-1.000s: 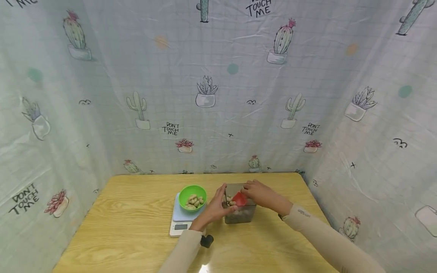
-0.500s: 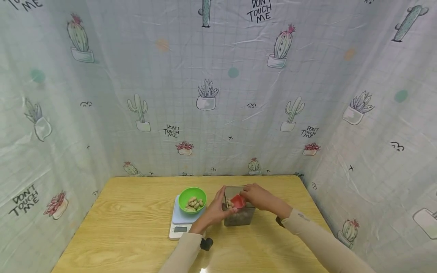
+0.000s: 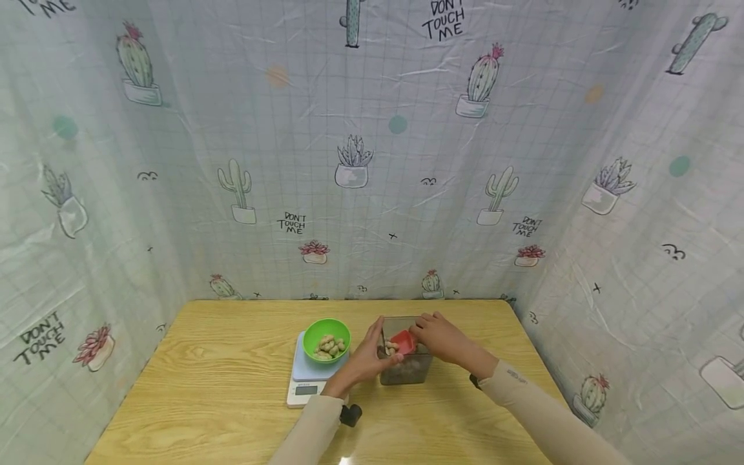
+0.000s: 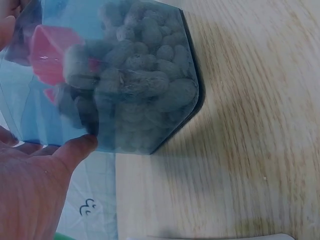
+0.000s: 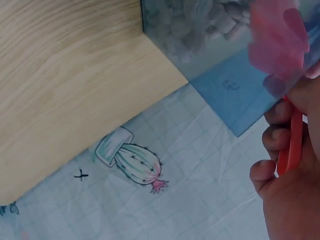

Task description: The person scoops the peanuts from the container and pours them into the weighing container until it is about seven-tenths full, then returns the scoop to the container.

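Observation:
My right hand (image 3: 444, 337) grips the red scoop (image 3: 403, 342) by its handle (image 5: 294, 142), fingers wrapped around it at the container's rim. Through the wall, the scoop's head (image 4: 50, 52) shows inside a see-through grey plastic container (image 3: 407, 372), above and against unshelled peanuts (image 4: 145, 82). My left hand (image 3: 367, 358) holds the container's left side, thumb on the near wall and fingers along the left wall. Left of it, a green bowl (image 3: 309, 334) with peanuts (image 3: 330, 347) sits on a white kitchen scale (image 3: 301, 373).
Everything stands on a wood-grain table (image 3: 232, 368). A cactus-print curtain (image 3: 372, 213) hangs behind its far edge and along both sides. The scale's display (image 3: 306, 390) faces the near edge, close to my left forearm.
The red scoop has shifted slightly left inside the container, and its mouth has turned more upward. My left hand keeps its hold on the container; the bowl stays on the scale.

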Demonstrator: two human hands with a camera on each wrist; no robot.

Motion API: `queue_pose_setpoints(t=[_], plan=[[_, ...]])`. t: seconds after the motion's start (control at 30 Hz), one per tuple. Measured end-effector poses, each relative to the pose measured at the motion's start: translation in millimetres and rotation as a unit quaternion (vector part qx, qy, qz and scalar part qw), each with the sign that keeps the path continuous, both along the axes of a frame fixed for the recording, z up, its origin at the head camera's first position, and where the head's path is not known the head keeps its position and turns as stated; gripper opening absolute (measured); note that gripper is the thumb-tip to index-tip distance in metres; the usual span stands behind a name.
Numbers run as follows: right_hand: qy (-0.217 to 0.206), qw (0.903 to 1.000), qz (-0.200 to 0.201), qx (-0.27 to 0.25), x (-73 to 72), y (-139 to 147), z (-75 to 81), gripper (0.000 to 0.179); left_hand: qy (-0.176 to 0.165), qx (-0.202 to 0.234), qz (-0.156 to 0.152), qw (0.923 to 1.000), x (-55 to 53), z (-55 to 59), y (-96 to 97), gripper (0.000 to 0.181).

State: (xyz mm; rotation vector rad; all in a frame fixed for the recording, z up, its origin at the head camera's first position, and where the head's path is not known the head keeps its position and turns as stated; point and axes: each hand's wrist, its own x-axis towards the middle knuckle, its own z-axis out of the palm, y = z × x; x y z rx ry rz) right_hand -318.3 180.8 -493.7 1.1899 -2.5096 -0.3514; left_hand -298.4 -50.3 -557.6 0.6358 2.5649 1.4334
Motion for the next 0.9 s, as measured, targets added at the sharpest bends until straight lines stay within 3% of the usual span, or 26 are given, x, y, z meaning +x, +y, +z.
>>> queue_pose_setpoints(t=[0.2, 0.3, 0.4, 0.5, 0.9], plan=[[0.023, 0.9992, 0.025, -0.023, -4.0, -0.4, 0.9, 0.009, 0.004, 0.002, 0.0, 1.0, -1.2, -1.4, 2.4, 0.105], [-0.007, 0.9995, 0.027, -0.011, -7.4, -0.8, -2.3, 0.006, -0.005, -0.001, 0.002, 1.0, 0.7, -0.2, 2.3, 0.105], [-0.06, 0.9979, 0.018, -0.019, -7.5, 0.9, -2.6, 0.004, -0.009, 0.002, 0.004, 1.0, 2.1, 0.7, 2.1, 0.104], [-0.086, 0.9956, 0.01, -0.035, -5.4, 2.4, -1.7, 0.006, -0.015, 0.001, 0.007, 0.9999, 2.0, 2.2, 2.0, 0.103], [-0.071, 0.9951, 0.017, -0.066, 0.5, 4.3, -4.3, 0.006, -0.019, -0.007, 0.006, 0.9998, 1.4, 1.3, 2.6, 0.104]])
